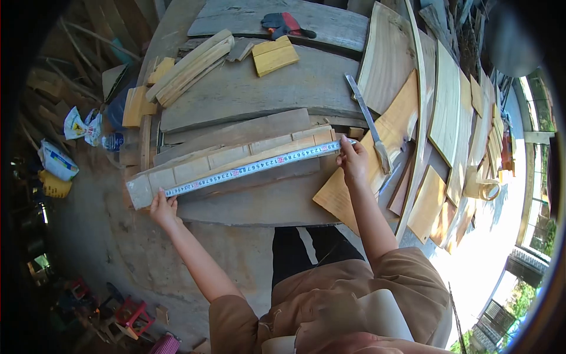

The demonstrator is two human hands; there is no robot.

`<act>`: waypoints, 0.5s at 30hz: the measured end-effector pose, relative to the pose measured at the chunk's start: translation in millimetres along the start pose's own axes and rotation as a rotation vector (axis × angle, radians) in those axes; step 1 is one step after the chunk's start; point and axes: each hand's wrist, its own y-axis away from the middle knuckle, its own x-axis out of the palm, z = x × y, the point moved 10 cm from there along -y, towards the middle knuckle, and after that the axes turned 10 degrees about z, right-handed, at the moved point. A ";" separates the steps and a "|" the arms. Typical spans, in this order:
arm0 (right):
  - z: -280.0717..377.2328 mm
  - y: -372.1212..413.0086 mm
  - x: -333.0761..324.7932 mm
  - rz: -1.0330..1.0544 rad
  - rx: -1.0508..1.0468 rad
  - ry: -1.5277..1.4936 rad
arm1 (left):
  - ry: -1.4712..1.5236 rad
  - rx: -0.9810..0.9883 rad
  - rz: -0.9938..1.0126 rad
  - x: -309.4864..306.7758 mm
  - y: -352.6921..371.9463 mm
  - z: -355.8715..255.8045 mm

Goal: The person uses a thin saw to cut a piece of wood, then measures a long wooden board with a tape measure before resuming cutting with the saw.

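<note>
A white measuring tape [247,169] with black numbers is stretched along the front edge of a long wooden board [227,154], which has lines marked across it. My left hand [164,209] pinches the tape near the board's left end. Up at the right end, my right hand [352,158] grips the tape's other end between its fingers. The board lies slightly tilted across the work table, its right end farther from me. Just right of my right hand rests a handsaw [367,112], its handle toward me, on an orange-brown plank [386,127].
A red and black glove [287,25] and yellow wood blocks [275,56] lie toward the back. Curved wood strips [191,66] sit at the back left. Several planks [445,112] and a tape roll [480,184] cover the right side. A red stool [134,317] stands on the floor.
</note>
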 end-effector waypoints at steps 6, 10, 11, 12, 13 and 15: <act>-3.0 1.4 3.6 0.018 0.045 0.001 | -0.030 0.012 -0.017 -5.4 -3.7 -1.0; -7.1 1.4 3.4 0.030 0.064 -0.028 | -0.042 0.022 -0.037 -5.9 -0.7 -2.1; -10.3 0.7 2.3 0.030 0.072 -0.032 | -0.035 0.034 -0.037 -6.2 -0.8 -3.2; -10.1 1.3 1.5 0.020 0.073 -0.040 | -0.044 0.035 -0.027 -5.7 -1.0 -4.1; -9.0 2.0 1.2 0.011 0.071 -0.019 | -0.044 0.032 -0.018 -5.9 -0.9 -4.4; -5.6 3.4 4.1 0.001 0.071 -0.003 | -0.049 0.031 -0.008 -4.9 -2.0 -5.5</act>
